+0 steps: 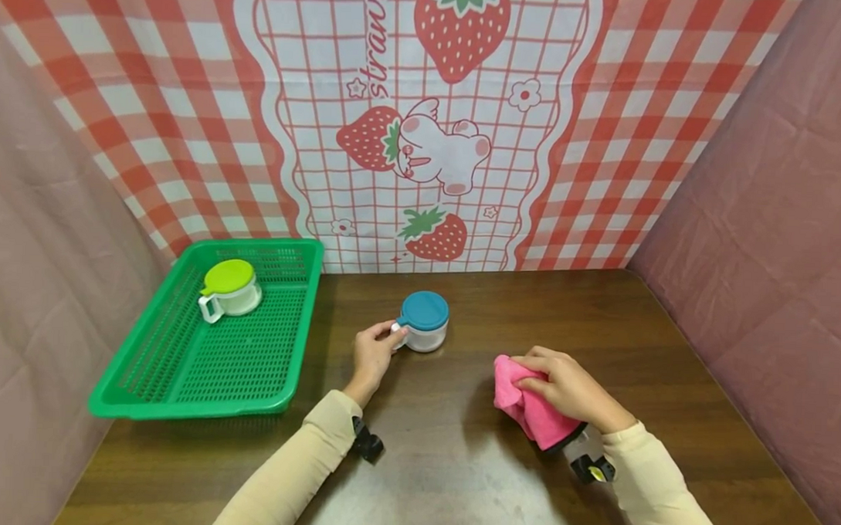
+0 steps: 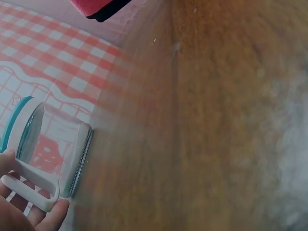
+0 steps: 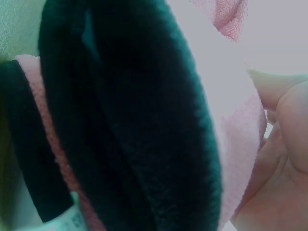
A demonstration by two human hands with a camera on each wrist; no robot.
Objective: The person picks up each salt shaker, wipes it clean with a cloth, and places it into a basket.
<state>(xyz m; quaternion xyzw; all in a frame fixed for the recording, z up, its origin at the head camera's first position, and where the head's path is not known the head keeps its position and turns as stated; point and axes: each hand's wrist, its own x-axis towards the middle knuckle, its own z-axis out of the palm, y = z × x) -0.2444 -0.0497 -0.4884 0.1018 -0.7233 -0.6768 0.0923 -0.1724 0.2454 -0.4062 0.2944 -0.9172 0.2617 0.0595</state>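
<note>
A clear seasoning jar [image 1: 424, 322] with a blue lid and a white handle is near the middle of the wooden table. My left hand [image 1: 372, 359] holds it by the handle; in the left wrist view the fingers curl through and around the white handle [image 2: 31, 185]. The jar is upright; whether its base touches the table I cannot tell. To the right, my right hand [image 1: 565, 383] grips a bunched pink cloth [image 1: 530, 401] with black edging. Its folds and dark edging [image 3: 130, 120] fill much of the right wrist view, partly hiding the fingers.
At the left a green plastic basket [image 1: 295, 351] stands on the table [image 1: 428, 456]. Inside it, toward the back, sits a similar jar [image 1: 233, 291] with a lime-green lid. A strawberry-print curtain [image 1: 438, 155] hangs behind the table, with pink cloth walls [image 1: 763, 213] at the sides.
</note>
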